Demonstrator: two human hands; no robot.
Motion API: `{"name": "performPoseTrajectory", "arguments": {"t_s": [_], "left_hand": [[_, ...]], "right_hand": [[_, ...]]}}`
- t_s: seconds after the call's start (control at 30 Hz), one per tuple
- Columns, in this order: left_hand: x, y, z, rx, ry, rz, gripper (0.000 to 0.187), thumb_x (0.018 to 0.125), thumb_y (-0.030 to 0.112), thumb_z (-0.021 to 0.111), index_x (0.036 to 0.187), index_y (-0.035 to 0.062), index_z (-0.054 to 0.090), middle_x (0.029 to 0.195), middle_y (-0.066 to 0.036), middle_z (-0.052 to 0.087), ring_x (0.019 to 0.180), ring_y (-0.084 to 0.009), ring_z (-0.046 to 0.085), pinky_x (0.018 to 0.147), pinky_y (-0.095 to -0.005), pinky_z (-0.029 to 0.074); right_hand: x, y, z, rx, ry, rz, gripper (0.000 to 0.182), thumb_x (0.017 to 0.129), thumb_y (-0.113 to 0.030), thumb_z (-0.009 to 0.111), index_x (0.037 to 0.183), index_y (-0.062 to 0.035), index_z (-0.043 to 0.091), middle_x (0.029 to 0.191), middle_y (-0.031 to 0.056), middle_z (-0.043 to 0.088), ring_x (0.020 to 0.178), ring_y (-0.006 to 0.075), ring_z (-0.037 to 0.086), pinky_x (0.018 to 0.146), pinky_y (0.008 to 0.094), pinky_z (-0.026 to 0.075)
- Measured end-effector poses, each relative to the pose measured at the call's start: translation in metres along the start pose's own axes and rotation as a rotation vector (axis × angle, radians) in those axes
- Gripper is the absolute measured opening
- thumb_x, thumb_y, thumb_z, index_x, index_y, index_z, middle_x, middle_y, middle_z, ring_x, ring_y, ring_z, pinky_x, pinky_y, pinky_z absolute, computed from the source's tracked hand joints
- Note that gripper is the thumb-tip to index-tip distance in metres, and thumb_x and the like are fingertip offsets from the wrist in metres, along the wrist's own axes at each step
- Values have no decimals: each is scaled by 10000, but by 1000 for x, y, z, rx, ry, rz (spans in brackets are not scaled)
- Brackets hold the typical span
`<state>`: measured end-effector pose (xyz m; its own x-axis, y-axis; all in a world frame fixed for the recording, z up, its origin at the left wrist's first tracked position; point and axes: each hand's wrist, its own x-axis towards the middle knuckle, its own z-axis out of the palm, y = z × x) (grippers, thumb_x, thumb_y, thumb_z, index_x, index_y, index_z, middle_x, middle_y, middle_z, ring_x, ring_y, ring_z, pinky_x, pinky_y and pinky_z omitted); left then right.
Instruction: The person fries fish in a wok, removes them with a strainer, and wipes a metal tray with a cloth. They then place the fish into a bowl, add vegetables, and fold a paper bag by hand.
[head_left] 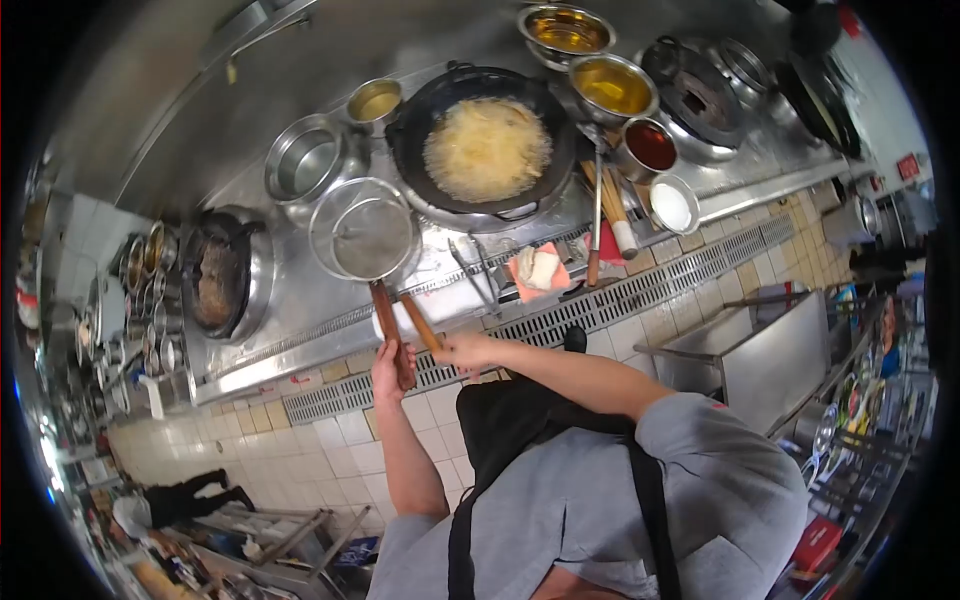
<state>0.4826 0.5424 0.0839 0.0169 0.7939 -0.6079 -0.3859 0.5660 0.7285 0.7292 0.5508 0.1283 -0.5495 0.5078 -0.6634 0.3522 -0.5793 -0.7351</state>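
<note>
Two hands' fingers closed round wooden handles: left hand (392, 368) on strainer (364, 238), right hand (462, 350) beside wok (484, 150).

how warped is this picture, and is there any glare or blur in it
Head view: strong fisheye warp with black corners, so the counter and floor drain grate bend. Glare on the steel splashback and pot. Centre sharp: wok, strainer, both hands; the edges smear.

Round wire-mesh strainer (368, 238), wooden handle, level over steel counter beside wok
</note>
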Motion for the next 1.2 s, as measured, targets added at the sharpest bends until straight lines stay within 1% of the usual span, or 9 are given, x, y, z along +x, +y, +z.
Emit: {"name": "performPoseTrajectory", "arguments": {"t_s": [0.07, 0.2, 0.33, 0.53, 0.57, 0.8, 0.93, 1.07, 1.2], "left_hand": [[-1, 5, -5, 92, 52, -25, 204, 1060, 199, 546, 1143, 16, 583, 932, -152, 687, 774, -223, 646, 664, -343, 543], [-10, 20, -11, 1161, 541, 594, 316, 1024, 179, 573, 1204, -81, 562, 1052, -175, 696, 993, -303, 659, 848, -383, 546], [-26, 36, 97, 776, 81, 430, 314, 1019, 167, 586, 1243, -51, 557, 1010, -109, 669, 854, -182, 628, 723, -319, 529], [-24, -51, 278, 1286, -877, 82, 341, 1003, 172, 634, 1271, -24, 559, 940, -77, 648, 679, -160, 613, 614, -295, 510], [-28, -67, 306, 1400, -986, 107, 354, 1000, 174, 640, 1282, -24, 557, 937, -81, 649, 689, -159, 618, 619, -297, 513], [-103, -185, 485, 1607, -1435, 234, 411, 998, 172, 640, 1342, -33, 545, 965, -115, 676, 749, -171, 662, 660, -313, 544], [-169, -235, 546, 1767, -1459, 162, 420, 1003, 169, 629, 1359, -37, 543, 966, -113, 682, 766, -172, 673, 677, -317, 550], [-162, -274, 556, 1819, -1661, 239, 369, 1005, 178, 620, 1306, -30, 576, 946, -131, 704, 795, -194, 687, 712, -346, 557], [-185, -274, 567, 2067, -1833, 329, 370, 963, 239, 662, 1227, -14, 606, 957, -209, 719, 903, -354, 722, 833, -435, 557]], "right_hand": [[-39, 13, -24, -412, -157, -31, 509, 987, -338, 647, 1365, -4, 575, 930, 154, 695, 692, 202, 708, 550, 361, 585], [-123, 68, -62, -240, 107, 24, 480, 967, -272, 634, 1348, 19, 613, 986, 198, 721, 705, 250, 722, 588, 374, 585], [-170, 190, -100, -418, 539, 45, 455, 909, -209, 617, 1300, 22, 644, 1054, 253, 717, 955, 408, 706, 841, 503, 558], [-289, 271, -106, -141, 1036, 138, 432, 929, -246, 626, 1281, 4, 652, 1126, 257, 711, 1106, 432, 659, 957, 520, 518], [-296, 293, -98, -134, 1292, 8, 307, 862, -185, 612, 1026, 51, 719, 977, 271, 726, 989, 444, 695, 874, 524, 543], [-339, 448, -49, 258, 1374, 207, 439, 872, -244, 653, 1234, 4, 682, 1074, 270, 723, 988, 414, 706, 873, 493, 564], [-383, 528, 12, 1123, 1390, 196, 312, 919, -184, 619, 1134, 38, 663, 965, 199, 735, 732, 278, 740, 601, 437, 615], [-356, 651, 82, 2329, 1636, -405, 381, 997, -250, 614, 1289, -15, 548, 1007, 179, 692, 814, 300, 739, 710, 428, 635], [-322, 753, 114, 2849, 2283, -619, 328, 1020, -322, 640, 1223, -66, 606, 1006, 162, 690, 843, 276, 732, 755, 416, 643]]}}
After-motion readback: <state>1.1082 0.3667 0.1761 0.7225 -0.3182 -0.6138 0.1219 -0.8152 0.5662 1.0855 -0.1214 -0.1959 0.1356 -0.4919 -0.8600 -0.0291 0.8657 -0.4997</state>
